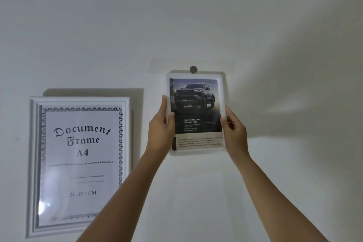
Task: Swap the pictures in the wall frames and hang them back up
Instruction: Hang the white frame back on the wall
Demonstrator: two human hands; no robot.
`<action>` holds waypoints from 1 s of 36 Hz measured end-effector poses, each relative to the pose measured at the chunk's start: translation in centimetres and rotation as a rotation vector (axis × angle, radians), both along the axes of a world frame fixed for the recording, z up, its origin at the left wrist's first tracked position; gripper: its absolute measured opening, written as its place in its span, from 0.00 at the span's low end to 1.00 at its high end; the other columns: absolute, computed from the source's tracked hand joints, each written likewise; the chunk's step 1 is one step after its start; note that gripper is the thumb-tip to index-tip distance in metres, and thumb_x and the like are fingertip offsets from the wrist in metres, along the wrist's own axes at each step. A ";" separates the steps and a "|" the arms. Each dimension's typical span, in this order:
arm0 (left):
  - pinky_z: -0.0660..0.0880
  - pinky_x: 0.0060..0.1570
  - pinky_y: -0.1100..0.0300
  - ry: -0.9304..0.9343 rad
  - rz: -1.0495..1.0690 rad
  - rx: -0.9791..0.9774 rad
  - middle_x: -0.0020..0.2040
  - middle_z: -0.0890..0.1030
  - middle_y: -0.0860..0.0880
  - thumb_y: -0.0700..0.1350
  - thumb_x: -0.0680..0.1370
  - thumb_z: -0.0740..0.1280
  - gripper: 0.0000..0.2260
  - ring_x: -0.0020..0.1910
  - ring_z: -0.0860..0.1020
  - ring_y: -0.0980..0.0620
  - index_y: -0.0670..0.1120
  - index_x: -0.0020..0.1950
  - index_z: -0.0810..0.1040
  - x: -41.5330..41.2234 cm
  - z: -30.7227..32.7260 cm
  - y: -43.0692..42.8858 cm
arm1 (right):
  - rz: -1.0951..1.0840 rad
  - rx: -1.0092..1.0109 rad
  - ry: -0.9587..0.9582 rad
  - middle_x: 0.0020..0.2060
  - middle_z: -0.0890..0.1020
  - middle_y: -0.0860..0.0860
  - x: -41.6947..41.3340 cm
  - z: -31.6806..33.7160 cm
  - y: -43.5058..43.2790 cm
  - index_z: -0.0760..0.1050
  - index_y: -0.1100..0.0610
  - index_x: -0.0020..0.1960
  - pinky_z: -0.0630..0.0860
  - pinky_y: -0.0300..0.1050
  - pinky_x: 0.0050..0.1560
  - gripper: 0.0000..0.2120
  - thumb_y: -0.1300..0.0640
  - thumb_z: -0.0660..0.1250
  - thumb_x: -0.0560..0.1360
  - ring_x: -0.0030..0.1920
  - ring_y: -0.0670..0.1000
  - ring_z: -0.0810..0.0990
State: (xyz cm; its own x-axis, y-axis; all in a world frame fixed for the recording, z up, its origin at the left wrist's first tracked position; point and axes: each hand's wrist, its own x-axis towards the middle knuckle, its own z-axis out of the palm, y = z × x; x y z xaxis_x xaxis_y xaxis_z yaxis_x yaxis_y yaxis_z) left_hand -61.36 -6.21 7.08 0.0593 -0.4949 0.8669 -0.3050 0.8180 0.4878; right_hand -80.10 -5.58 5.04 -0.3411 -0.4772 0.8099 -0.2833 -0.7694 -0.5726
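Observation:
A small white frame (221,88) with a dark pickup-truck picture is held flat against the white wall, just under a round grey wall hook (193,69). My left hand (162,124) grips its left edge and my right hand (233,129) grips its right edge, both near mid-height. To the left, lower on the wall, hangs a larger white frame (79,165) with a sheet reading "Document Frame A4". Both my forearms reach up from the bottom of the view.
A faint rectangular patch of clear tape or film (157,65) shows on the wall around the hook. The plain white wall (284,45) fills the remaining view.

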 end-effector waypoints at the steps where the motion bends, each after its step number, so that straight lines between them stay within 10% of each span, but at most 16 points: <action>1: 0.77 0.53 0.51 -0.013 0.045 -0.026 0.53 0.77 0.48 0.47 0.81 0.55 0.23 0.50 0.77 0.52 0.55 0.75 0.53 -0.2 -0.1 0.0 | -0.025 -0.007 0.015 0.62 0.76 0.48 0.0 -0.1 0.0 0.66 0.51 0.70 0.75 0.40 0.59 0.19 0.54 0.58 0.79 0.59 0.45 0.75; 4: 0.75 0.55 0.54 -0.033 0.148 -0.047 0.53 0.67 0.49 0.48 0.82 0.53 0.22 0.49 0.71 0.56 0.55 0.75 0.53 -0.5 -0.3 0.2 | -0.129 -0.018 0.036 0.54 0.74 0.51 0.1 0.0 0.2 0.64 0.53 0.71 0.67 0.19 0.45 0.20 0.57 0.57 0.80 0.49 0.40 0.74; 14: 0.75 0.57 0.52 -0.106 0.226 -0.102 0.60 0.62 0.49 0.45 0.82 0.55 0.21 0.61 0.67 0.48 0.50 0.74 0.57 0.2 -0.9 -0.4 | -0.226 -0.049 0.056 0.52 0.70 0.54 0.2 -1.2 -0.5 0.66 0.54 0.70 0.72 0.36 0.53 0.20 0.62 0.59 0.78 0.52 0.53 0.76; 26: 0.64 0.43 0.85 -0.052 0.163 -0.133 0.59 0.65 0.49 0.43 0.81 0.56 0.21 0.56 0.67 0.55 0.47 0.75 0.58 0.0 -2.5 -0.1 | -0.237 -0.068 0.032 0.51 0.71 0.52 0.3 -1.8 0.3 0.70 0.56 0.67 0.73 0.38 0.54 0.18 0.63 0.60 0.77 0.50 0.51 0.77; 36: 0.68 0.44 0.80 -0.052 0.178 -0.144 0.59 0.65 0.51 0.45 0.81 0.56 0.21 0.57 0.67 0.56 0.49 0.74 0.58 0.1 -3.0 -0.2 | -0.247 -0.057 0.030 0.50 0.71 0.52 0.0 -2.0 0.4 0.72 0.57 0.65 0.72 0.21 0.42 0.16 0.63 0.61 0.77 0.48 0.49 0.76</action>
State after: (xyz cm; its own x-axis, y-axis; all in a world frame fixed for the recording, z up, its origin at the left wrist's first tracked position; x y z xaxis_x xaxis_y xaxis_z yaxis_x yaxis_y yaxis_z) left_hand -61.30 -6.44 4.05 0.0883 -0.3519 0.9319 -0.4726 0.8087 0.3502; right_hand -80.07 -5.16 3.04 -0.4171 -0.3352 0.8448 -0.4828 -0.7058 -0.5185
